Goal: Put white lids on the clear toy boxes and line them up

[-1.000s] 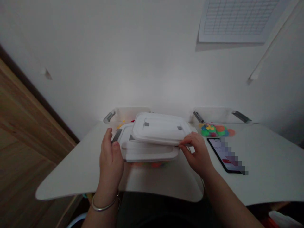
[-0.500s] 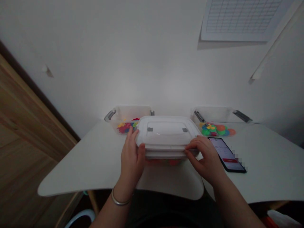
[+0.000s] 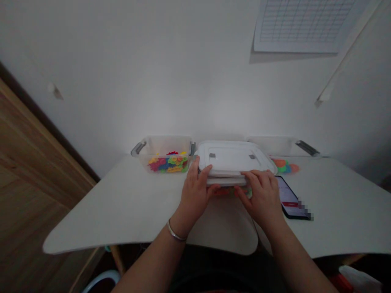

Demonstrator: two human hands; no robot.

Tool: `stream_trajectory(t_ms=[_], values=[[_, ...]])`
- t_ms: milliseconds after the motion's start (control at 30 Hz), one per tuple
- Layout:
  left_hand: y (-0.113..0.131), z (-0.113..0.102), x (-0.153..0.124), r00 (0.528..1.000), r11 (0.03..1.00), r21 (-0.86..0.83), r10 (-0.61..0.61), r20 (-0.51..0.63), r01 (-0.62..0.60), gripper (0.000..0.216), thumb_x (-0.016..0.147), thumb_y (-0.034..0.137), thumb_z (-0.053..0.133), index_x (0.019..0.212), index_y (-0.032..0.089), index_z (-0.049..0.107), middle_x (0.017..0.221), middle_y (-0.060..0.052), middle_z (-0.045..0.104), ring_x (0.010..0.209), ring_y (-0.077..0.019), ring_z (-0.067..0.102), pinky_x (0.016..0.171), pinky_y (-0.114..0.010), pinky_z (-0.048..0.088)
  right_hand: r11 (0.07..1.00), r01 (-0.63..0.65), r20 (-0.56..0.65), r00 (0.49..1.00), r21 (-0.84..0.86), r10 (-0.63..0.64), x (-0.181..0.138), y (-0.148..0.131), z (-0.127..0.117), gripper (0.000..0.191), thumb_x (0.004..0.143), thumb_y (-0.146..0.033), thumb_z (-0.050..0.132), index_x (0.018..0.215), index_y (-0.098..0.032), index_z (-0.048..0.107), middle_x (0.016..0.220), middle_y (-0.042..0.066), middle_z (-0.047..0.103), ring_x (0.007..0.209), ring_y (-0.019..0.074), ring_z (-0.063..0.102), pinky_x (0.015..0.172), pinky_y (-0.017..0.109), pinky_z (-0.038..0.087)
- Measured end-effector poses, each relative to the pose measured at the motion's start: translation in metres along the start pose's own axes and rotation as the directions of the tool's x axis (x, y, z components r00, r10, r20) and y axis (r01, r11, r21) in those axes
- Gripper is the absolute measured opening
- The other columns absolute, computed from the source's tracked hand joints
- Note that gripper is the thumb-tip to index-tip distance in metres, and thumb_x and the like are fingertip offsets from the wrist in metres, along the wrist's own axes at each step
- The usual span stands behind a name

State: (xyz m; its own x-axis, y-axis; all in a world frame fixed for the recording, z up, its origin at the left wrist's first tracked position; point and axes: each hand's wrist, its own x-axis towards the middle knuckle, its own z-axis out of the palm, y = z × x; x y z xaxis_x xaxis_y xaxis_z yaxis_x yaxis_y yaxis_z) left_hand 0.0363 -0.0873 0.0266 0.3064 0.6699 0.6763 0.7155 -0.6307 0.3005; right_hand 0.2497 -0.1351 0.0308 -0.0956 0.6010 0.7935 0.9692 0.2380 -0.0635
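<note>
White plastic lids (image 3: 235, 158) lie stacked in the middle of the table, the top one showing two grey tabs. Under them, mostly hidden, is a clear box (image 3: 226, 192) with coloured pieces inside. My left hand (image 3: 197, 189) grips the lids' left front corner, fingers on top and thumb below the edge. My right hand (image 3: 261, 195) holds their right front part the same way, its thumb low at the front. A narrow gap shows between the lids at the front edge.
At the back left stands an open clear bin (image 3: 166, 162) of colourful plastic pieces. Another clear bin (image 3: 277, 148) is behind the lids at the right, partly hidden. A phone (image 3: 291, 199) lies right of my right hand. A wall rises behind the white table (image 3: 122, 203).
The stacked lids have shifted right and away from me, covering more of the right bin. My left hand moved right along with them, its thumb now under the front edge.
</note>
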Motion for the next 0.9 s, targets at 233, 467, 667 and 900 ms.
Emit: stream_trajectory(t_ms=[233, 467, 667, 900], values=[[-0.013, 0.017, 0.019, 0.999, 0.998, 0.057, 0.037, -0.004, -0.036, 0.042, 0.099, 0.033, 0.053, 0.138, 0.018, 0.047, 0.159, -0.025, 0.032, 0.151, -0.0362, 0.028, 0.116, -0.063, 0.033, 1.000, -0.025, 0.035, 0.999, -0.008, 0.025, 0.016, 0.010, 0.017, 0.032, 0.092, -0.032, 0.056, 0.121, -0.018, 0.061, 0.113, 0.014, 0.062, 0.110, 0.0322, 0.051, 0.109, 0.057, 0.037], [-0.008, 0.024, 0.028, 0.999, 0.995, 0.086, 0.042, -0.013, -0.040, 0.043, 0.100, 0.031, 0.052, 0.139, 0.016, 0.045, 0.157, -0.026, 0.032, 0.149, -0.0367, 0.031, 0.115, -0.061, 0.036, 0.999, -0.042, 0.073, 0.996, -0.018, 0.043, 0.027, 0.018, 0.023, 0.031, 0.091, -0.030, 0.056, 0.118, -0.015, 0.063, 0.113, 0.016, 0.062, 0.110, 0.0324, 0.052, 0.109, 0.054, 0.038], [-0.015, 0.016, 0.026, 0.995, 0.996, 0.002, 0.084, 0.047, -0.084, 0.040, 0.102, 0.030, 0.046, 0.139, 0.017, 0.047, 0.159, -0.024, 0.029, 0.150, -0.0353, 0.030, 0.115, -0.059, 0.036, 0.997, -0.062, 0.037, 0.997, -0.048, 0.064, 0.019, 0.013, 0.018, 0.031, 0.092, -0.032, 0.057, 0.117, -0.015, 0.064, 0.111, 0.016, 0.063, 0.108, 0.0334, 0.050, 0.104, 0.054, 0.042], [-0.018, 0.015, 0.039, 0.993, 0.995, 0.074, 0.059, 0.099, -0.066, 0.040, 0.101, 0.024, 0.046, 0.138, 0.012, 0.052, 0.160, -0.025, 0.031, 0.152, -0.0329, 0.028, 0.119, -0.053, 0.034, 0.996, -0.035, 0.040, 0.998, -0.088, 0.038, 0.024, 0.012, 0.024, 0.032, 0.092, -0.028, 0.054, 0.118, -0.013, 0.065, 0.113, 0.016, 0.064, 0.110, 0.0330, 0.052, 0.110, 0.055, 0.038]])
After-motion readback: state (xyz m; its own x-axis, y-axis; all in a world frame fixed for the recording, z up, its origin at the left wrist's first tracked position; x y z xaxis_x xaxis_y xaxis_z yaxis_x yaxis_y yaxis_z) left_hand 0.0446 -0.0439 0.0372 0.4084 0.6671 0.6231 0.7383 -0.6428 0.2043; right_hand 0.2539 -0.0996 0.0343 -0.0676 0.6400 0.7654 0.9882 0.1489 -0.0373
